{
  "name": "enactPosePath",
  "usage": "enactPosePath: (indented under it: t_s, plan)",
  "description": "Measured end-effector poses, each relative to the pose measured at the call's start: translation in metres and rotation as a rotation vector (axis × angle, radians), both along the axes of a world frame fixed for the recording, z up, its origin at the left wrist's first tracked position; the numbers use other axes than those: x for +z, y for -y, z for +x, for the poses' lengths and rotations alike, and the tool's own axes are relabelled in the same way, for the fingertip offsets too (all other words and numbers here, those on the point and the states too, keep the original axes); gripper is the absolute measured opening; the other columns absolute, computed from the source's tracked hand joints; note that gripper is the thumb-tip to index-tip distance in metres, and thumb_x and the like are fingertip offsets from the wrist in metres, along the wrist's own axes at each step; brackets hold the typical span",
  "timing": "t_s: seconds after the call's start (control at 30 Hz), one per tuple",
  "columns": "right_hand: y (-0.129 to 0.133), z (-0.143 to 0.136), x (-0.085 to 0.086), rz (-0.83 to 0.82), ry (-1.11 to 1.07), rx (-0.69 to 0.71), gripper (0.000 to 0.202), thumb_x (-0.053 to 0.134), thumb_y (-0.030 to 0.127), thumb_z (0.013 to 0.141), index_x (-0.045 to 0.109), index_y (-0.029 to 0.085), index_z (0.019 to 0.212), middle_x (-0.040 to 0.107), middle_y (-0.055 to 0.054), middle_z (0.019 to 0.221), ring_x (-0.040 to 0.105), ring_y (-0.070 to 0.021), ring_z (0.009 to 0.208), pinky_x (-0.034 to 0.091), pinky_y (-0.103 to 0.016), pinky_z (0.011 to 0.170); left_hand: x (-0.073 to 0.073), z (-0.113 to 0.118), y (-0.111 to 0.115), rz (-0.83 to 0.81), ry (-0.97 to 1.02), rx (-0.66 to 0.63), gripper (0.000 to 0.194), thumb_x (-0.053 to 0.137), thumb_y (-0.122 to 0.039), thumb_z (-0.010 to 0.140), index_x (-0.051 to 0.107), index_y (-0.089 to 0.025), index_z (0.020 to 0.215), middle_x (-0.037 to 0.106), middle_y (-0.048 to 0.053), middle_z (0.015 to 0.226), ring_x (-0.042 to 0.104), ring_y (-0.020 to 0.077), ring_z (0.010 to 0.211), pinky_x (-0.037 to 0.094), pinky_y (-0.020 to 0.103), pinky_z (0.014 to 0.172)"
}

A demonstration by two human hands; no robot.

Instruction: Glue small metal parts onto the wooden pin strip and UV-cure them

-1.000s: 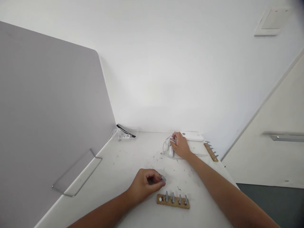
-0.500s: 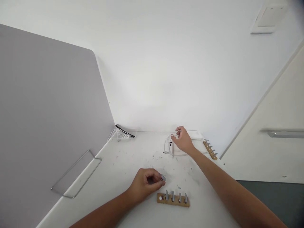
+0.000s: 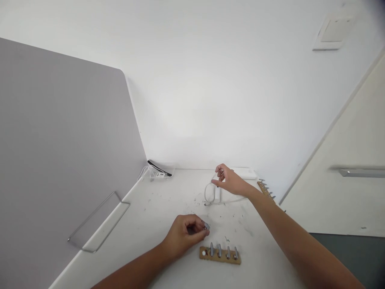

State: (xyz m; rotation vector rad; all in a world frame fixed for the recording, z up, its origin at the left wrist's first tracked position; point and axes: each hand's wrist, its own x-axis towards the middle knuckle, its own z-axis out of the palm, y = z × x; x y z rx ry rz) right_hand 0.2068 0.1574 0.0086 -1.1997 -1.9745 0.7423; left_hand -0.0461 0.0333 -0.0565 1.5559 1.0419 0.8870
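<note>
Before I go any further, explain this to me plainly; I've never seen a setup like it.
There is no machine: a person works bare-handed, and a camera worn on the head looks forward and down, so every picture comes from that one spot. The left hand pinches a small grey piece. Just in front of the person, on the white table, lies a brown strip with four grey pegs standing in it. The right hand is farther back, by a looped white cable; whether it grips anything is unclear. A second brown strip lies at the right, and a clear tray sits at the back left.
</note>
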Motion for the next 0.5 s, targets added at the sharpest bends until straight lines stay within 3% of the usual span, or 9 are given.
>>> enactPosePath:
  t_s: [0.1,0.27,0.4,0.5]
  plan:
    - [0.017,-0.004,0.022,0.055,0.035,0.03,0.028,0.049,0.051,0.101,0.056,0.025,0.109,0.063,-0.001,0.085,0.059,-0.0174,0.066,0.046,-0.03,0.058,0.001,0.0,0.0,0.005,-0.003,0.001,0.028,0.084,-0.038,0.076,0.068,-0.014,0.075,0.066,0.003,0.067,0.06,0.0148,0.064,0.048,0.026,0.062]
    - [0.038,-0.016,0.045,0.188,0.138,-0.007,0.03,0.035,0.044,0.108,0.058,0.026,0.103,0.067,0.0,0.083,0.06,-0.0176,0.065,0.042,-0.03,0.059,0.003,0.0,0.0,-0.001,-0.006,-0.017,0.028,0.083,-0.036,0.077,0.065,-0.015,0.074,0.066,0.002,0.065,0.06,0.0144,0.063,0.048,0.025,0.061]
    - [0.043,-0.026,0.035,0.262,0.153,0.134,0.027,0.037,0.04,0.109,0.06,0.027,0.111,0.072,0.0,0.091,0.064,-0.0165,0.068,0.046,-0.03,0.067,0.002,0.0,-0.001,0.018,-0.026,-0.017,0.028,0.081,-0.036,0.077,0.063,-0.015,0.072,0.064,0.001,0.064,0.059,0.0138,0.061,0.047,0.025,0.06]
    - [0.042,-0.033,0.018,0.367,0.157,0.219,0.025,0.037,0.035,0.109,0.06,0.026,0.115,0.073,-0.005,0.11,0.069,-0.0188,0.086,0.048,-0.031,0.076,0.002,0.0,-0.002,0.02,-0.026,-0.023,0.03,0.081,-0.038,0.078,0.062,-0.016,0.071,0.064,0.001,0.064,0.06,0.0143,0.061,0.049,0.026,0.062]
